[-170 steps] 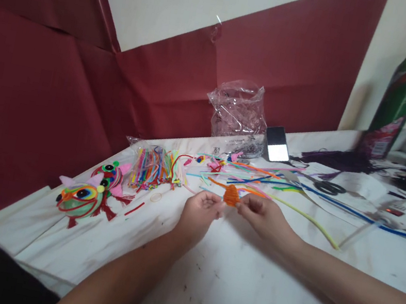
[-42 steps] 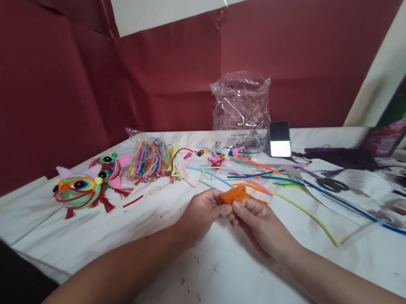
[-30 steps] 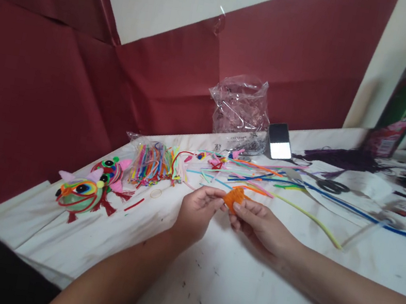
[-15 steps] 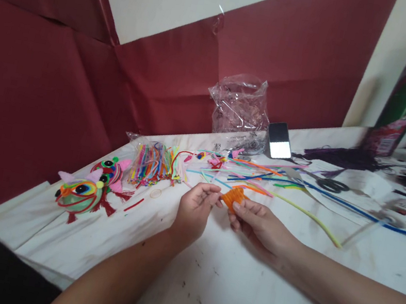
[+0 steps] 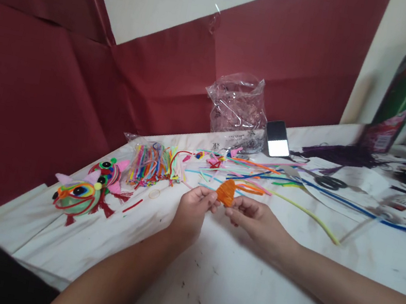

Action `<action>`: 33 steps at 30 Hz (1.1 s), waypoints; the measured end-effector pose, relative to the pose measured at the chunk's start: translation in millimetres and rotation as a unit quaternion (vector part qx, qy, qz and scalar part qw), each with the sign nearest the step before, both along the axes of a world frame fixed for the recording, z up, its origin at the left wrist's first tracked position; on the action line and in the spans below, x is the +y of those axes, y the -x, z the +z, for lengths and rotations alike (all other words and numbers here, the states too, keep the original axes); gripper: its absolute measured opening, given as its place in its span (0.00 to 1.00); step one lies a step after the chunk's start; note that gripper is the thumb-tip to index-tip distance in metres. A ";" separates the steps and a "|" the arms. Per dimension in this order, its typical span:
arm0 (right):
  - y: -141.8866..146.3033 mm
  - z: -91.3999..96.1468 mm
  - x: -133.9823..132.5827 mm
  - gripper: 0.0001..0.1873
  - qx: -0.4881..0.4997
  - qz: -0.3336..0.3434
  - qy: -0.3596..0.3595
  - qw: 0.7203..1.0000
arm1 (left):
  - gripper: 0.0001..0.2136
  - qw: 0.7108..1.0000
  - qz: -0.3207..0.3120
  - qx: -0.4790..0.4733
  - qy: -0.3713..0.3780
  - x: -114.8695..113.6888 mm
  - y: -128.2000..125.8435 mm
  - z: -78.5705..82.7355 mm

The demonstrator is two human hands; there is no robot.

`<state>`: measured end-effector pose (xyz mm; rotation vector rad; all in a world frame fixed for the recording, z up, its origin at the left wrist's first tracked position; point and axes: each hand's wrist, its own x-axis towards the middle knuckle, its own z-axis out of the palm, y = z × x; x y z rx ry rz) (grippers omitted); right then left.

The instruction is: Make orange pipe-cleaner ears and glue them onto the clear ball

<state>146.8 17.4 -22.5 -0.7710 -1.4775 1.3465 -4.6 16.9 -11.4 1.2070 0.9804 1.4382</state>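
Over the white table (image 5: 240, 295), left fingers (image 5: 209, 198) pinching partly covered orange piece (image 5: 225, 192), right fingers (image 5: 236, 216) alongside, hold unclear

1. Your left hand (image 5: 191, 212) was bare, with slender fingers and a thumb (image 5: 207, 201) rounded at its tip.
2. Your left wrist (image 5: 179, 234) was bare as well, narrower than the forearm it joined.
3. Your left forearm (image 5: 125, 280) was bare as far as it showed, smooth in outline and thickening toward the elbow.
4. A small dark speck showed by that forearm's upper edge; you could not tell whether it was on the arm itself.
5. Your right hand (image 5: 264, 228) was bare, slim-fingered and slightly blurred.
6. Your right wrist (image 5: 294, 254) and right forearm (image 5: 353, 299) were bare, the forearm long, smooth-sided and gradually broadening.
7. Your fingernails were too small to make out.
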 end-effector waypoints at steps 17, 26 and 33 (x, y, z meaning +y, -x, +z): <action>-30.8 17.1 39.1 0.20 0.123 0.029 0.124 0.984 | 0.03 0.993 -0.068 0.095 0.036 5.9 10.0 10.4; -22.5 21.6 15.9 0.11 -0.200 0.121 0.018 0.972 | 0.04 0.959 -0.095 0.265 0.006 -3.8 4.9 10.8; -16.1 18.4 18.8 0.17 -0.047 0.005 0.053 0.997 | 0.07 0.977 -0.061 0.203 0.021 -5.8 -2.2 8.0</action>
